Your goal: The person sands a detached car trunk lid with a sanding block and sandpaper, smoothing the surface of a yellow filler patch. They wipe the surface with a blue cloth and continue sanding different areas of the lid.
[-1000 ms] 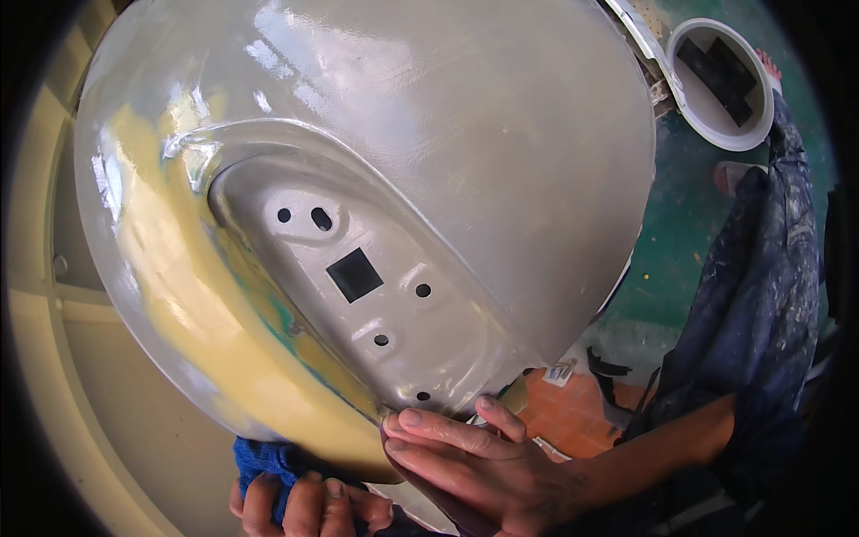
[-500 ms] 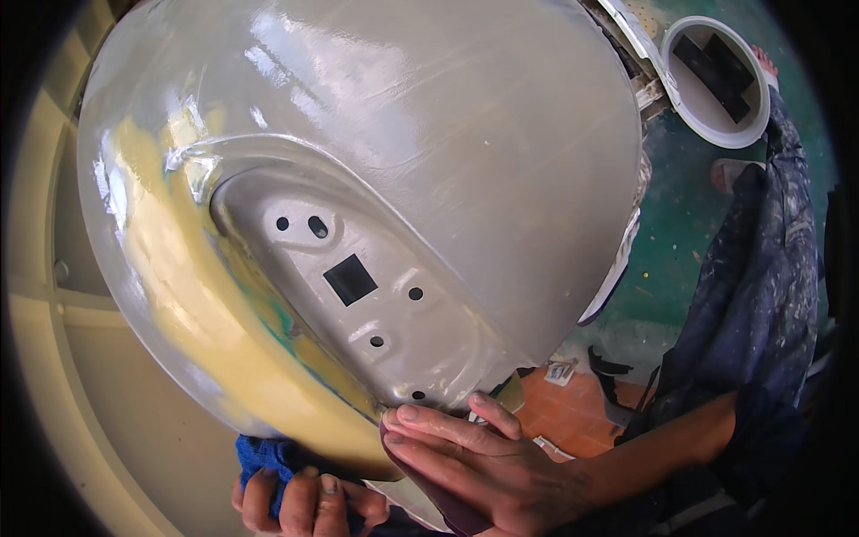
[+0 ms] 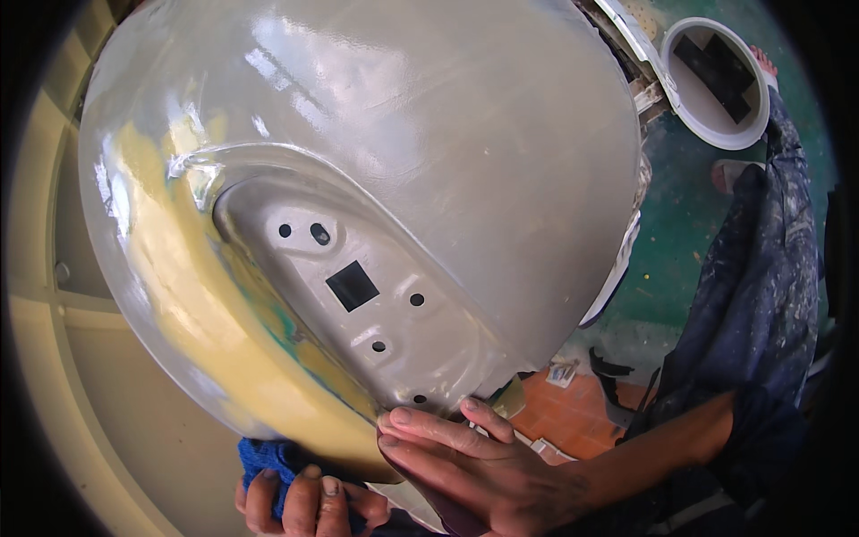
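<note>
A grey car body panel (image 3: pixel 501 170) fills the middle, with a smooth yellow patch of body filler (image 3: pixel 210 313) along its curved left side. The recessed lamp pocket beside the filler has several holes. My left hand (image 3: pixel 309 503) is closed around a bunched blue cloth (image 3: pixel 264 458) at the panel's lower edge. At the lower tip of the filler, my right hand (image 3: pixel 479 465) lies with its fingers close together over a dark maroon sheet of sandpaper (image 3: pixel 440 507), keeping it against the panel edge. Most of the sheet is hidden under the palm.
A white bucket (image 3: pixel 759 116) with dark flat pieces inside stands at the upper right, by a person's foot. Paint-spattered dark trousers (image 3: pixel 761 268) run along the right. The floor is green with orange tiles (image 3: pixel 568 407). A beige ribbed panel (image 3: pixel 116 385) curves along the left.
My right hand has slid very slightly left with the sandpaper. The panel sits a touch lower in view. My left hand keeps its hold on the cloth.
</note>
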Available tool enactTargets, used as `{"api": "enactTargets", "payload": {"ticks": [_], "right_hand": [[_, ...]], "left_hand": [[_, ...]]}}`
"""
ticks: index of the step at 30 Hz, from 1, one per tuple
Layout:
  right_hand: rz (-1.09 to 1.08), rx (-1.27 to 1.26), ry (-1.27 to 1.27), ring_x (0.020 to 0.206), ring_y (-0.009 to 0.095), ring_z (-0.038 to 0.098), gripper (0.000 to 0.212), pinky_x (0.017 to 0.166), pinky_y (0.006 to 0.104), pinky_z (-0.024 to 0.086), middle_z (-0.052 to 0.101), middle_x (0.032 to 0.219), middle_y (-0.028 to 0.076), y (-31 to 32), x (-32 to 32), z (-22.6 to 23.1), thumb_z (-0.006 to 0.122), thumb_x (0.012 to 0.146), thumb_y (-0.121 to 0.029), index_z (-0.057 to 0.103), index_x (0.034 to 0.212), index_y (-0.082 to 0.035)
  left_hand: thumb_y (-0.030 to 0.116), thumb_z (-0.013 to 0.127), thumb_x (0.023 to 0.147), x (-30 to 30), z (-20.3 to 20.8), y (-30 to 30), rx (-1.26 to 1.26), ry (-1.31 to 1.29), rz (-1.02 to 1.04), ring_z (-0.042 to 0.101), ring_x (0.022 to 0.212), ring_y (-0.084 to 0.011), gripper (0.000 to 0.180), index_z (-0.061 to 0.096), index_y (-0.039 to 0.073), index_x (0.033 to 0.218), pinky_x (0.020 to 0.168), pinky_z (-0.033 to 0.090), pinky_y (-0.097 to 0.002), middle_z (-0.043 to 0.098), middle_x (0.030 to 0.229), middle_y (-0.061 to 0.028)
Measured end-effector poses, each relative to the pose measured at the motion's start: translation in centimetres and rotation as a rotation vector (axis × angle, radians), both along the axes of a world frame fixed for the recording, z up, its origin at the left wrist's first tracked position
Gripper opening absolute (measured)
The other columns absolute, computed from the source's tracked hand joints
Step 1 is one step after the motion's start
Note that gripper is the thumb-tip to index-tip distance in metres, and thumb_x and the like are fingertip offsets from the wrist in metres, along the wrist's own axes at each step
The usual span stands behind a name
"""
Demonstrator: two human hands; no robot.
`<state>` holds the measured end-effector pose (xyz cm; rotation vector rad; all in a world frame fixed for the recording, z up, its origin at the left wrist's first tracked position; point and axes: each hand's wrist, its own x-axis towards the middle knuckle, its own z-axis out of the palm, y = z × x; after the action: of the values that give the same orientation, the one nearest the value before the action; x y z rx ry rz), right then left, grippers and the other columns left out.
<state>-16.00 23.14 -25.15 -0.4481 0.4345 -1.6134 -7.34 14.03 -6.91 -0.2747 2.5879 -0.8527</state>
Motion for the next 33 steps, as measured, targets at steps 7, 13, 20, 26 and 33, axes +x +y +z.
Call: {"api": "enactTargets", "payload": {"ticks": [7, 13, 20, 26, 33], "right_hand": [[0.203, -0.128, -0.074, 0.153, 0.041, 0.041, 0.058, 0.127, 0.0524, 0.021, 0.05, 0.157, 0.028, 0.2, -2.7, -2.1, 0.056, 0.097, -0.008, 0.048, 0.15, 0.014], [0.071, 0.116, -0.359, 0.161, 0.035, 0.026, 0.073, 0.131, 0.0493, 0.011, 0.029, 0.171, 0.025, 0.3, -0.8, -1.9, 0.048, 0.093, -0.01, 0.031, 0.162, 0.01], [0.066, 0.231, -0.412, 0.16, 0.039, 0.026, 0.067, 0.13, 0.0464, 0.018, 0.028, 0.17, 0.032, 1.0, -0.2, 1.4, 0.047, 0.1, 0.0, 0.024, 0.162, 0.016], [0.227, 0.153, -0.343, 0.157, 0.041, 0.032, 0.063, 0.129, 0.0442, 0.024, 0.032, 0.167, 0.032, 2.4, -1.6, 3.9, 0.05, 0.1, 0.008, 0.029, 0.159, 0.016], [0.373, 0.133, -0.71, 0.165, 0.034, 0.011, 0.074, 0.132, 0.0423, 0.011, 0.014, 0.176, 0.025, 0.6, -0.7, 4.1, 0.042, 0.099, -0.002, 0.013, 0.166, 0.012]], "left_hand": [[0.026, 0.067, 0.096, -0.4, 0.1, 0.4, 0.0, -0.03, 0.065, 0.066, 0.082, -0.0338, 0.024, 0.073, 0.003, 0.097, 0.072, 0.055, -0.0461, 0.073, 0.088, -0.0138], [0.023, 0.065, 0.097, -0.9, 0.4, 0.2, -0.067, -0.039, 0.151, 0.067, 0.084, -0.0339, 0.019, 0.073, 0.006, 0.101, 0.075, 0.055, -0.0476, 0.073, 0.09, -0.0112], [0.019, 0.068, 0.091, -2.1, 1.1, 0.0, 0.022, -0.162, 0.279, 0.066, 0.086, -0.0331, 0.011, 0.068, 0.01, 0.085, 0.072, 0.053, -0.0454, 0.071, 0.084, -0.0072], [0.016, 0.068, 0.086, -3.1, 0.8, 0.6, -0.016, -0.169, 0.381, 0.065, 0.081, -0.0305, 0.008, 0.067, 0.011, 0.081, 0.073, 0.052, -0.0444, 0.07, 0.08, -0.0061], [0.019, 0.071, 0.087, -2.0, 0.8, 0.4, 0.0, -0.122, 0.298, 0.065, 0.081, -0.0285, 0.01, 0.072, 0.01, 0.089, 0.076, 0.053, -0.0442, 0.072, 0.082, -0.0062]]}}
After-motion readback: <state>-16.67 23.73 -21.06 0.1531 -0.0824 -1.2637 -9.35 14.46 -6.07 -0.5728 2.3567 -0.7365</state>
